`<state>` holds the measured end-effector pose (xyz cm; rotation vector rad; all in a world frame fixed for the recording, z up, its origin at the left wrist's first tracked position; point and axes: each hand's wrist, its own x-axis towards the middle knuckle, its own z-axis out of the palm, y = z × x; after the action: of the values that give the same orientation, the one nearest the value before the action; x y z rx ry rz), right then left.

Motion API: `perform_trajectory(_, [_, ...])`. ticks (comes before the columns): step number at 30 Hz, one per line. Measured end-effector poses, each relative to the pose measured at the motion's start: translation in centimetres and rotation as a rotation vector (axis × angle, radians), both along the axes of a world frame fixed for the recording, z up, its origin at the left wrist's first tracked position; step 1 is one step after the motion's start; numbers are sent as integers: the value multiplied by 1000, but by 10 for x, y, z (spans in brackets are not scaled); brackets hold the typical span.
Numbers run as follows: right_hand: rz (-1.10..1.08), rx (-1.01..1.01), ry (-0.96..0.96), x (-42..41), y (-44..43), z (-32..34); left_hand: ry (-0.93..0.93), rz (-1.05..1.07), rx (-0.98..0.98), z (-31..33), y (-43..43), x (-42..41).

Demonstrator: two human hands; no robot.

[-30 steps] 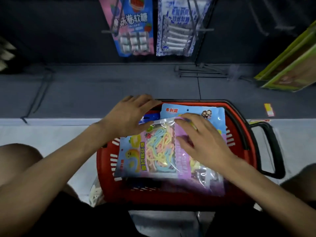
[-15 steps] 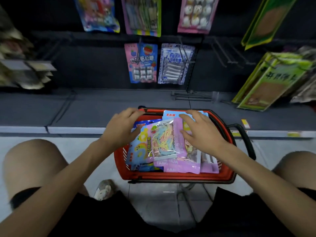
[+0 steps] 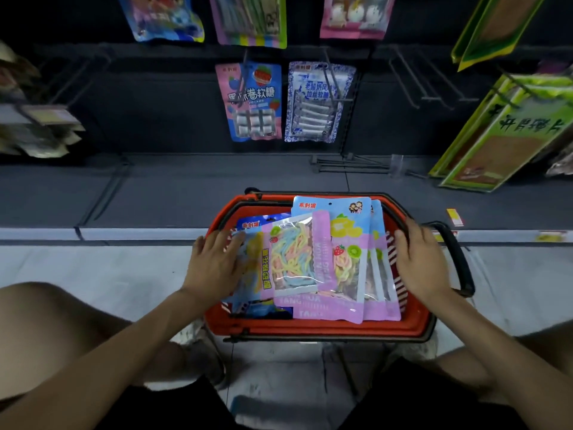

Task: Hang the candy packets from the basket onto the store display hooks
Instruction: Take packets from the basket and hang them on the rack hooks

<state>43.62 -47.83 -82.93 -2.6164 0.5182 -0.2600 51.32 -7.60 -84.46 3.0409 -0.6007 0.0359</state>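
A red shopping basket (image 3: 310, 327) sits on the floor between my knees, holding several candy packets. The top packet (image 3: 294, 256) is pink and purple with coloured candy strings behind a clear window. My left hand (image 3: 214, 262) lies flat on the packets' left edge, fingers apart. At the basket's right rim rests my right hand (image 3: 418, 259), beside the packets, holding nothing. On the dark display ahead hang a pink-blue packet (image 3: 252, 102) and a blue-white packet (image 3: 319, 102). Bare hooks (image 3: 415, 79) stick out to their right.
The basket's black handle (image 3: 462, 259) folds out to the right. Green packets (image 3: 496, 135) hang at the far right, and more packets (image 3: 248, 20) in the row above. A low dark shelf base (image 3: 155, 193) runs between basket and display. Items (image 3: 34, 128) crowd the left.
The camera has tilted up and back, showing more of the display. My right hand slid off the top packet to the basket's right rim. My left hand shifted to the packets' left edge.
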Motion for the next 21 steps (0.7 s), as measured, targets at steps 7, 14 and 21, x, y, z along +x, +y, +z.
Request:
perform_trajectory(7, [107,-427,261,-20,-13,-47,93,191,-51,-26,4,4])
perform_trajectory(14, [-146,-145,298,5,-15,-34,128,360,-322,-22,8,20])
perform_trajectory(21, [-164,-45,199,28,-7,-29,81,403,-381,-22,20,27])
